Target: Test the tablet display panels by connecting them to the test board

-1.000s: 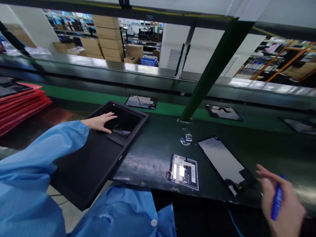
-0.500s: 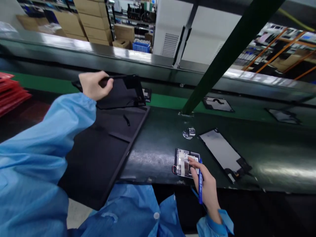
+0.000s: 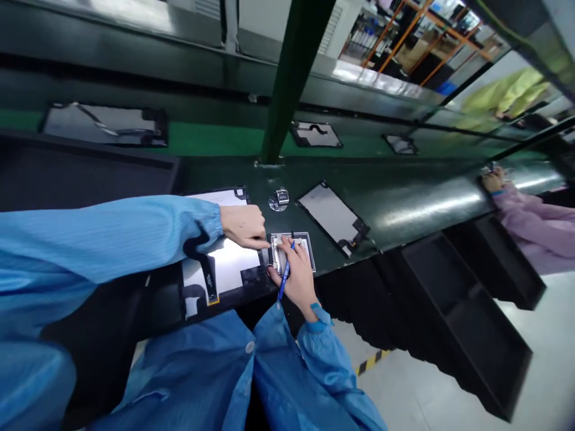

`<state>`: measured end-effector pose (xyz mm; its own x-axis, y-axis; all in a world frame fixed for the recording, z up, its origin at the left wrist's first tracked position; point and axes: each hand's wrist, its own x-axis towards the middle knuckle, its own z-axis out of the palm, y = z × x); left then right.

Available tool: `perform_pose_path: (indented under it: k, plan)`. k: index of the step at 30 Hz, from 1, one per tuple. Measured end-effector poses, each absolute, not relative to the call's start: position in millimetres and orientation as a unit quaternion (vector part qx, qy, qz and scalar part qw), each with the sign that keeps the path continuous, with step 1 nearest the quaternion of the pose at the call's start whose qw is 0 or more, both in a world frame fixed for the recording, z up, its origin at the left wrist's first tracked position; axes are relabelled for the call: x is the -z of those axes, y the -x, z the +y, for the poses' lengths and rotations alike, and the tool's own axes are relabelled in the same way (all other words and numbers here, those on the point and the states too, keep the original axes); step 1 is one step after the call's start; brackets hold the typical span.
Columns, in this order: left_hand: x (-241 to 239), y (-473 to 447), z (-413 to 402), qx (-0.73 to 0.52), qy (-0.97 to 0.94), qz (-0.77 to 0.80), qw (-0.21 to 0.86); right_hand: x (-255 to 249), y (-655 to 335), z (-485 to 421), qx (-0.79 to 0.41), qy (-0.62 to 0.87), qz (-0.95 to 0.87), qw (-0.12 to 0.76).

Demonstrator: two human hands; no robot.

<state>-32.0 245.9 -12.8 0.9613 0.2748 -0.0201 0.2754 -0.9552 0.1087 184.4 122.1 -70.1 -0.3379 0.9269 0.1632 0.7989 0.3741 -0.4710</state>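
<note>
My left hand has its fingers curled, with the fingertips at the left edge of a small white-bordered circuit board. Whatever they may pinch is too small to make out. Beneath my left forearm lies a large display panel, pale backed and dark edged, with a black flex cable across it. My right hand rests its fingertips on the board while keeping a blue pen between its fingers. A small metal block on a clear round base stands just behind the board.
Another panel lies to the right. More panels sit along the green strip, behind a green post. Black trays stand at the lower right. A co-worker's pink sleeve reaches onto the bench.
My left hand has come down and right from the tray to the circuit board. The display panel it held raised now lies at the bench's front. My view has swung right.
</note>
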Motion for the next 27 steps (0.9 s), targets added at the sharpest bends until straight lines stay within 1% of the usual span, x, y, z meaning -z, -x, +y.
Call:
perform_pose_path:
  k: [3,6,8,10,11,12,14,15,16,17,19,21,23,27]
  plan:
    - [35.4,20.6,249.5,0.016,-0.988,0.13,0.081,71.6,-190.6,124.3,-0.149,0.554,-0.791,0.214]
    - [37.3,18.8,250.5,0.012,-0.981,0.143,0.127,72.4,-194.9,127.2,-0.162,0.543,-0.792,0.227]
    - [30.9,24.6,250.5,-0.014,-0.973,0.16,0.165,70.8,-197.7,126.6,-0.184,0.53,-0.781,0.273]
    - [23.1,38.6,249.2,-0.054,-0.958,0.2,0.197,66.0,-199.3,123.1,-0.212,0.533,-0.743,0.344]
    - [20.2,48.8,247.4,-0.072,-0.939,0.239,0.236,62.2,-198.8,120.3,-0.23,0.537,-0.717,0.381]
    - [18.5,60.5,244.3,-0.087,-0.905,0.287,0.302,57.6,-196.8,117.2,-0.249,0.538,-0.692,0.412]
    - [19.2,85.6,233.6,-0.117,-0.781,0.382,0.481,47.3,-186.8,110.8,-0.289,0.529,-0.651,0.461]
    - [21.2,97.0,226.2,-0.139,-0.702,0.414,0.563,42.3,-178.5,108.1,-0.316,0.518,-0.639,0.474]
    - [23.9,106.7,217.9,-0.166,-0.632,0.43,0.623,38.2,-168.1,105.8,-0.348,0.503,-0.632,0.475]
    - [26.7,114.0,209.4,-0.199,-0.585,0.437,0.654,35.3,-156.2,104.0,-0.385,0.491,-0.63,0.463]
    - [31.2,121.5,194.5,-0.256,-0.542,0.45,0.662,34.0,-130.4,102.3,-0.459,0.474,-0.629,0.411]
    - [33.2,121.7,185.6,-0.279,-0.542,0.467,0.641,38.6,-107.0,102.5,-0.5,0.471,-0.629,0.364]
    - [33.6,119.2,183.5,-0.276,-0.561,0.48,0.615,46.0,-90.5,103.8,-0.496,0.478,-0.634,0.351]
    - [34.4,117.4,188.0,-0.265,-0.593,0.483,0.587,56.1,-79.2,104.9,-0.414,0.498,-0.68,0.343]
